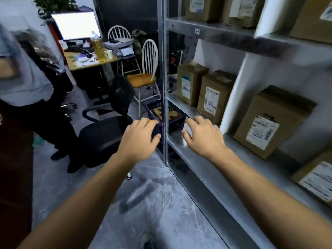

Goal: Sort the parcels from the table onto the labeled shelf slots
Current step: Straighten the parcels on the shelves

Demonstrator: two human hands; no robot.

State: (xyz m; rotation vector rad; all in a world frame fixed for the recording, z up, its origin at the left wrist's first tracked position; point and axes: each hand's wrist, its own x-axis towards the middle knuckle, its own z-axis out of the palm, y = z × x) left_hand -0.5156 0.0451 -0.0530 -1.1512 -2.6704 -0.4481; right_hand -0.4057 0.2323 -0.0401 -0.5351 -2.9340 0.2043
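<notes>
Both my arms reach forward with nothing in the hands. My left hand (139,139) hovers over the floor left of the shelf post (164,87), fingers loosely curled. My right hand (202,135) hangs over the front edge of the metal shelf (206,169), fingers relaxed. Brown cardboard parcels with white labels stand on that shelf: two side by side (190,83) (214,97), a larger one (269,123) in the slot to the right, and another (318,180) at the far right. More parcels (203,8) sit on the shelf above, which carries a small slot label (197,31).
A dark plastic crate (177,123) with cardboard inside sits on the floor behind the post. A black office chair (104,130) stands to the left, a person (27,83) beside it. White wooden chairs (145,76) and a cluttered desk with a monitor (77,26) lie beyond.
</notes>
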